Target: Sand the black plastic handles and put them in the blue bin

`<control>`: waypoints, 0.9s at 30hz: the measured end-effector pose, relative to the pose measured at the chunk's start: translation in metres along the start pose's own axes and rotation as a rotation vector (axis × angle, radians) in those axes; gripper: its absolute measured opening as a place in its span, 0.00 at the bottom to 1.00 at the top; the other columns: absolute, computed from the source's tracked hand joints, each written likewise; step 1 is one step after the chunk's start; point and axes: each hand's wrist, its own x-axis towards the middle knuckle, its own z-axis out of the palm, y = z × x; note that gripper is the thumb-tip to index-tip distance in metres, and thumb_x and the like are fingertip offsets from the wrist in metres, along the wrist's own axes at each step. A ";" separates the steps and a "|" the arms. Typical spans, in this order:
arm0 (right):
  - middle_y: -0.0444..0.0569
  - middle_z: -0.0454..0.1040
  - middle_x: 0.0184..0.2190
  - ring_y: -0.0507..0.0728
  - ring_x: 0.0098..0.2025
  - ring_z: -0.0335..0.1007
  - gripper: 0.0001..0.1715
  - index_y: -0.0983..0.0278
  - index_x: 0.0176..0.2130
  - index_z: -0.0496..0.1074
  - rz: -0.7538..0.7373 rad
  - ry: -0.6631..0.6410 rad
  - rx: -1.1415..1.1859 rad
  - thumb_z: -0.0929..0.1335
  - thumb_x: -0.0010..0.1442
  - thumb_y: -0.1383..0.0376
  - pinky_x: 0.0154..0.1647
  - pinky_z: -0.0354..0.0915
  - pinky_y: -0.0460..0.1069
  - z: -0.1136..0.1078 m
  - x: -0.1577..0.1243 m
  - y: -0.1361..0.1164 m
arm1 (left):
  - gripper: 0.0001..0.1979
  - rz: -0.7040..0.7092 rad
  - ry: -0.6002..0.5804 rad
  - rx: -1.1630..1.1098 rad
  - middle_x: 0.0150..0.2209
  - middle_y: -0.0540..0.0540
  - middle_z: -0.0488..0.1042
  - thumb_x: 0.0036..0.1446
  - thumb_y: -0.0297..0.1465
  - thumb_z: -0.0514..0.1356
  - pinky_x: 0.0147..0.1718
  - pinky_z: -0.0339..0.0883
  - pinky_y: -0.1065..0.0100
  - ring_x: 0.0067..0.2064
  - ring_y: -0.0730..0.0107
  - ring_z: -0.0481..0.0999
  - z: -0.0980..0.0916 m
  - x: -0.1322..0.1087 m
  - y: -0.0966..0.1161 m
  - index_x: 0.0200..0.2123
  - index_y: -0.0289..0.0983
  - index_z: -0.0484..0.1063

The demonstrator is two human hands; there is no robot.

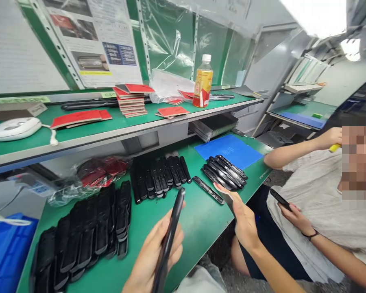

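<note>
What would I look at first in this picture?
You'd probably spot the rows of long black pieces on the green bench first. Right in front, the left hand holds up one black piece. On the shelf above stands a yellow-and-red drink bottle.

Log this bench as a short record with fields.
Left hand: holds a slim black curved part, tilted
Right hand: holds a thin dark part
Nearby: a lone black part on the green bench
Bench: rows of black parts, a pile of black parts, a blue mat
Upper shelf: stacked red-faced pads, a bottled drink
Co-worker: a hand holds a black phone
</note>
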 end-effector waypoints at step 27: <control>0.54 0.79 0.51 0.67 0.53 0.74 0.37 0.61 0.53 0.77 0.560 0.055 0.291 0.60 0.63 0.40 0.52 0.72 0.56 0.043 -0.078 -0.004 | 0.23 -0.103 0.344 -0.191 0.28 0.43 0.76 0.61 0.41 0.60 0.23 0.70 0.72 0.22 0.73 0.73 -0.011 0.040 -0.046 0.50 0.28 0.73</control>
